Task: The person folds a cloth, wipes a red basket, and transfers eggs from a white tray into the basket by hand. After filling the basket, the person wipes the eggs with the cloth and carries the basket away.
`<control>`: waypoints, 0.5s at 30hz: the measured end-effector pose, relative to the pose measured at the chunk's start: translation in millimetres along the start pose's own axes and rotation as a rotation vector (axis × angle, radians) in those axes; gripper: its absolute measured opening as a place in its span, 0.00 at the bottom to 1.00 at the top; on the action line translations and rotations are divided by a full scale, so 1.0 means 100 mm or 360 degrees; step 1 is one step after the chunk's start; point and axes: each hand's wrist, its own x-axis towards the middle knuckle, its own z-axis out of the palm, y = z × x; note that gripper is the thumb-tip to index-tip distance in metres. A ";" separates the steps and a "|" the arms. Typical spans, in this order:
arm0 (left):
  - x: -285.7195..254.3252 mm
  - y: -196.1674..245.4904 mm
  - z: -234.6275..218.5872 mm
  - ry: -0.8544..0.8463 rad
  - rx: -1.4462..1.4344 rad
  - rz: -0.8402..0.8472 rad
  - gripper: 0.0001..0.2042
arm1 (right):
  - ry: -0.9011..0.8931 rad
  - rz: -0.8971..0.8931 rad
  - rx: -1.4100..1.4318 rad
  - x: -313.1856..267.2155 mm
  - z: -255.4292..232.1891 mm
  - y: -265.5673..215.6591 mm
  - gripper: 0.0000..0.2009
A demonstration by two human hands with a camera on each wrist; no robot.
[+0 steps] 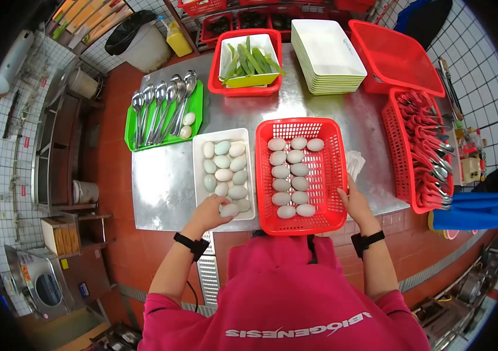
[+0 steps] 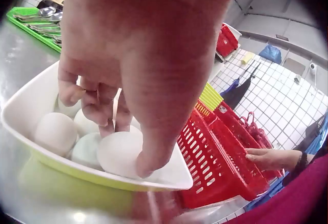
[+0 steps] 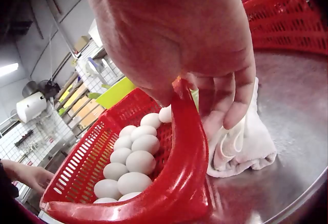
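My left hand [image 1: 209,214] is over the near end of a white rectangular dish [image 1: 208,137] that contains several pale eggs. Its thumb and fingers pinch one egg [image 2: 119,153] at the dish's near edge. To the right of the dish, a red plastic basket [image 1: 320,188] holds eggs in two columns, plus one egg at the top right. My right hand [image 1: 356,205] grips the basket's right rim, thumb over the inner side and fingers outside. Just beyond those fingers lies a folded white cloth [image 3: 246,144].
On the steel table, a green tray [image 1: 196,111] bears spoons and two eggs. Behind are a dish of green vegetables [image 1: 251,61] in a red basket, stacked white dishes [image 1: 326,47] and an empty red bin [image 1: 398,55]. Red-handled utensils [image 1: 421,140] fill a basket at the right.
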 end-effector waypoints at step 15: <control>0.60 1.32 -0.71 0.0357 -0.0245 0.0631 0.22 | -0.0045 0.0047 -0.0146 0.00 -0.02 -0.03 0.34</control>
